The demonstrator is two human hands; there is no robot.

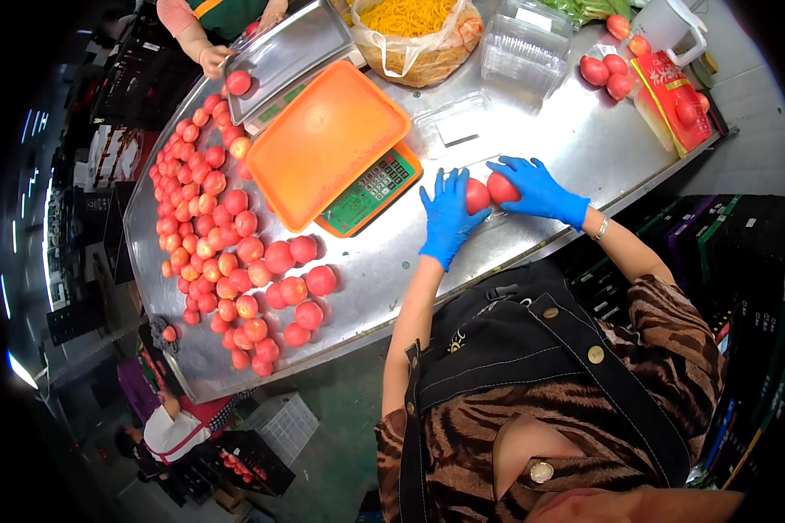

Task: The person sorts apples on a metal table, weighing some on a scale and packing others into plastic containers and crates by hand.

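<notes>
Both of my hands wear blue gloves and rest close together over the metal table [379, 297]. My left hand [446, 212] is against a red tomato [476, 196], with its fingers spread along the fruit's left side. A second tomato [504, 187] touches the first and lies under the curled fingers of my right hand [540, 189]. Clear plastic shows faintly beneath the two tomatoes. Just beyond them lies an open clear plastic clamshell box [454, 127]. To the left stands a digital scale [369, 193] with an orange tray [330, 140] on top.
Many loose tomatoes [226, 235] cover the table's left part. Beyond are a second scale's metal tray [288, 52], a bag of yellow shreds [409, 33], stacked clear boxes [526, 55], a red packet [674, 98] and a white jug [667, 26]. A co-worker's hand [214, 60] is at the far left.
</notes>
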